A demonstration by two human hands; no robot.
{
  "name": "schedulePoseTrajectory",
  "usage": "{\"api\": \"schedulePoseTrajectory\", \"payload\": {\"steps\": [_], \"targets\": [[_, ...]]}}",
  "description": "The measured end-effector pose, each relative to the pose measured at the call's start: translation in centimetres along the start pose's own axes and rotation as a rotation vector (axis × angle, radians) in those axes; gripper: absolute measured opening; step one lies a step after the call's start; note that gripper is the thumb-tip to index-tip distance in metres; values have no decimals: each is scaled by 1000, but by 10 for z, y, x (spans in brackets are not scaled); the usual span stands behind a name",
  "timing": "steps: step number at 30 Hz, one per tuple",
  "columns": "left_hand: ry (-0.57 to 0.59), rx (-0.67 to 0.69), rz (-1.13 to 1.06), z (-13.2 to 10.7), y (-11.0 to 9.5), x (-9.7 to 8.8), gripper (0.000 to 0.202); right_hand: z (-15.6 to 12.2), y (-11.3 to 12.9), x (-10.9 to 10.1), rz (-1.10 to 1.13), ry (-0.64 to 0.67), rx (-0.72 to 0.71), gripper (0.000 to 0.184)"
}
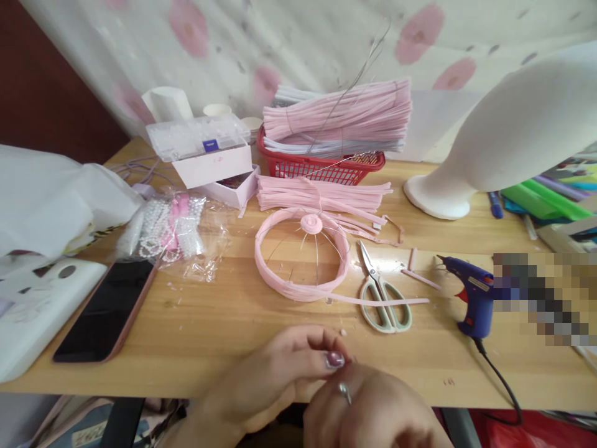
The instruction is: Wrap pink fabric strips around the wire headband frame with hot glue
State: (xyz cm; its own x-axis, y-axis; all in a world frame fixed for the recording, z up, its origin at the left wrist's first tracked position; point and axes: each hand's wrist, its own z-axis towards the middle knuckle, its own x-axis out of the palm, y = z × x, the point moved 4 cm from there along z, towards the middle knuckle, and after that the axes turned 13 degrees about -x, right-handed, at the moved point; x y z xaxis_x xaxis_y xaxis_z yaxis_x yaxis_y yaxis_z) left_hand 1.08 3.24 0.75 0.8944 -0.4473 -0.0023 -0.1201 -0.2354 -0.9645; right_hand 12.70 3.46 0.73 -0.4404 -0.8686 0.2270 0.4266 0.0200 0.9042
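Close together at the table's front edge are my left hand [303,358] and my right hand [373,404]. The left one has its fingers curled and its thumb bent in toward them. My right hand, with a ring on one finger, is curled with its back up, and its fingertips are hidden. Whatever lies between them cannot be made out. Beyond the hands lies a pink pipe-cleaner ring [260,258] with a small coiled pink rosette [311,223] and thin wires at its back. One pink strip stretches right from it across the scissors [373,274].
A blue glue gun [473,289] lies at right, beside a white mannequin form [508,130]. Pink pipe cleaners [321,194] lie before a red basket [321,168]. At left are a phone [107,311], bagged beads [170,227] and a clear-lidded box [200,137].
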Motion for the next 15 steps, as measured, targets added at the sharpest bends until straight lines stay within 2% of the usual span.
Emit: {"api": "schedulePoseTrajectory", "payload": {"steps": [2,3,5,7,10,13,15], "targets": [[134,-134,-299,0,-4,-2,23,-5,5,-5,-24,110,31,65],[157,-175,-339,0,-5,-2,23,-6,4,-7,-27,150,42,62],[177,-218,-295,0,-6,4,23,-8,-3,-8,-57,143,118,55],[191,-196,-203,1,-6,13,28,-10,-15,-6,-121,68,239,42],[99,-63,-44,2,-10,18,32,-17,-29,5,-209,-33,382,18],[-53,57,111,-4,-19,9,26,-23,-31,14,-244,-98,427,14],[-99,126,199,-12,-28,0,21,-27,-28,13,-295,-229,436,12]]}}
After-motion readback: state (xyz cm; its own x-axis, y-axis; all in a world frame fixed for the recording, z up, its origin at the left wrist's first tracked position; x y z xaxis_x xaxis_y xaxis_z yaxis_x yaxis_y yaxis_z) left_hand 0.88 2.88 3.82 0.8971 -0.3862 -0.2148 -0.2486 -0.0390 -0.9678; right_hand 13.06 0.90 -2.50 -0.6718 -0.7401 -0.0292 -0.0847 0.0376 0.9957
